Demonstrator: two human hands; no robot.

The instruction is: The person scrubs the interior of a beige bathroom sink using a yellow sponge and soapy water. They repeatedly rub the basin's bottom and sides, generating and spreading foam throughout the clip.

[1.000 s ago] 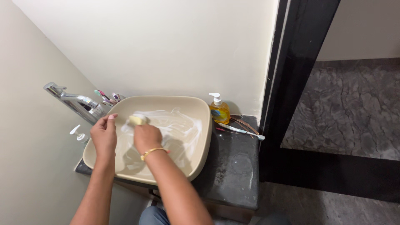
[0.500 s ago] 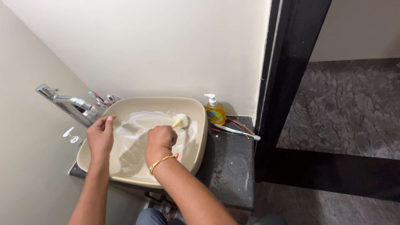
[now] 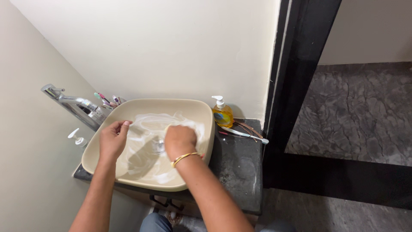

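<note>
A beige square wash basin (image 3: 128,109) sits on a dark stone counter (image 3: 240,172), its inside smeared with white foam. My right hand (image 3: 180,141), with a gold bangle on the wrist, is closed and pressed against the basin's right inner wall; the yellow scrub sponge it gripped in the earlier frames is hidden under it. My left hand (image 3: 112,139) rests on the basin's left rim, fingers curled over the edge. The metal drain (image 3: 158,146) shows between the two hands.
A chrome tap (image 3: 75,105) stands left of the basin, with toothbrushes (image 3: 107,99) behind it and a white pump top (image 3: 77,137) below. A yellow soap pump bottle (image 3: 223,114) and a toothbrush (image 3: 244,135) lie on the counter's right. A black door frame (image 3: 296,77) borders the counter.
My right hand swept the yellow sponge from the basin's back left to the back right, then down the right wall, where the sponge is now covered. The left hand stayed on the rim.
</note>
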